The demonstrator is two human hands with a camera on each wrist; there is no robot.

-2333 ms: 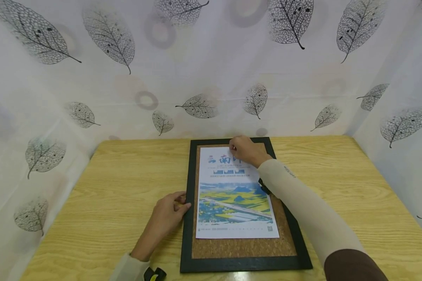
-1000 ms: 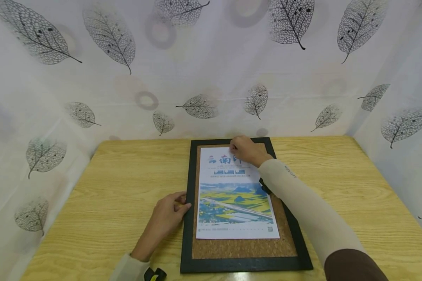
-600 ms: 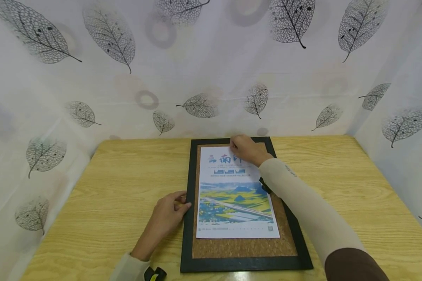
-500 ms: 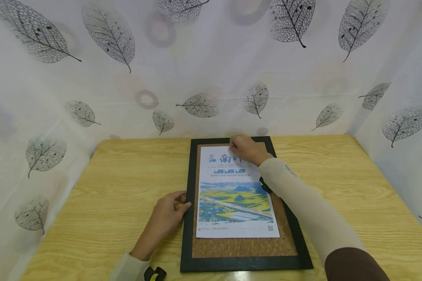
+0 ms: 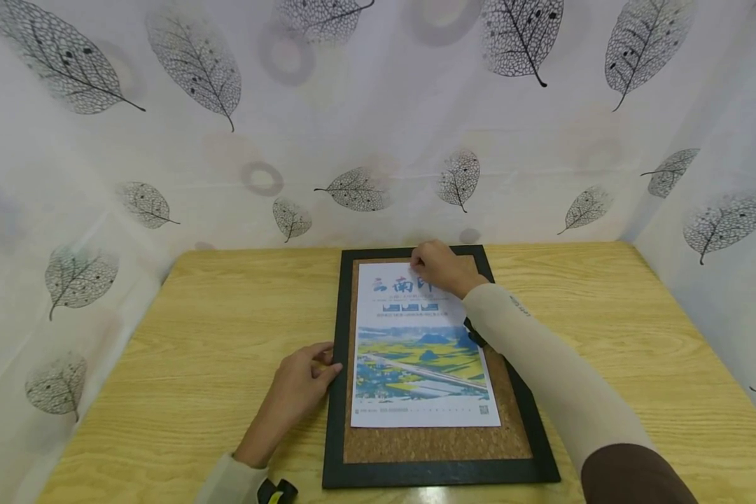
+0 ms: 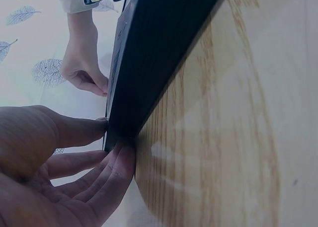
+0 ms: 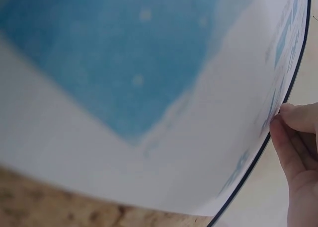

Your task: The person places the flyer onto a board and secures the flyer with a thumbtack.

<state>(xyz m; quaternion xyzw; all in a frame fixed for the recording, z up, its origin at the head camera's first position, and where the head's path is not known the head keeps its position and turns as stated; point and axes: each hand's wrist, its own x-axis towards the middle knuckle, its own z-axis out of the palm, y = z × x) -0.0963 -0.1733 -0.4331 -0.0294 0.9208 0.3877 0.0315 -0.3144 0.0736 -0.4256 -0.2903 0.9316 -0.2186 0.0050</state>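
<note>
A cork board in a black frame lies on the table, with a printed landscape poster on its cork. At the frame's left side is my left hand. In the left wrist view its thumb rests on the frame's upper edge and its fingers bear on the side. My right hand is at the poster's top edge, fingers curled. In the right wrist view its thumb and forefinger pinch together against the poster; I cannot tell what is between them.
The pale wooden table extends on both sides of the board. A white cloth with leaf prints hangs behind and at the sides. Dark straps with small devices sit on both wrists.
</note>
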